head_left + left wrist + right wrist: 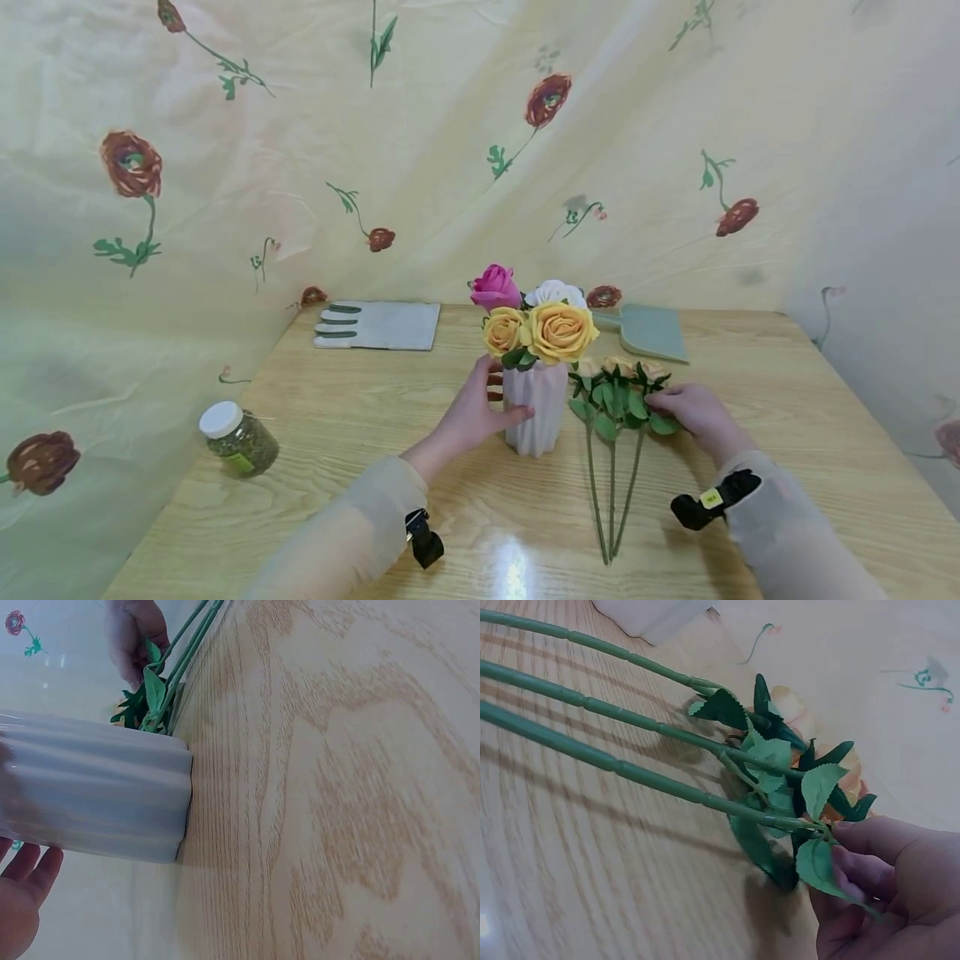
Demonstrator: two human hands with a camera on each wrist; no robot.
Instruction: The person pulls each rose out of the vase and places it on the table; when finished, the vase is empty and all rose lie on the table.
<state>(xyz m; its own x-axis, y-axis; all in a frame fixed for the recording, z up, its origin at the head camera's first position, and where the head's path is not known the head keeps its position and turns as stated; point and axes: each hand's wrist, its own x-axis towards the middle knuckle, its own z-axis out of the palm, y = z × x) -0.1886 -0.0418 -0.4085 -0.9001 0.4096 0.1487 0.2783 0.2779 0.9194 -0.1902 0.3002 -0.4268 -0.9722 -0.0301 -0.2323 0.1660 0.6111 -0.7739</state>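
Note:
A white fluted vase (534, 408) stands upright on the table, holding yellow roses (561, 332), a magenta rose (496, 288) and a white rose (556, 293). My left hand (474, 406) grips the vase from its left side, thumb in front and fingers partly hidden behind. To the right of the vase, three peach roses (618, 365) on long green stems (637, 771) lie side by side, blooms toward the back. The right hand (693, 414) pinches the rightmost rose near its upper leaves (821, 864), between thumb and fingers.
Behind the vase at left lies a white glove with grey-green fingers (393, 325). A pale green dustpan (652, 332) rests at the back right. Near the left edge sits a clear jar with a white lid (240, 439). Flower-patterned cloth (420, 167) hangs behind the wooden table (337, 408).

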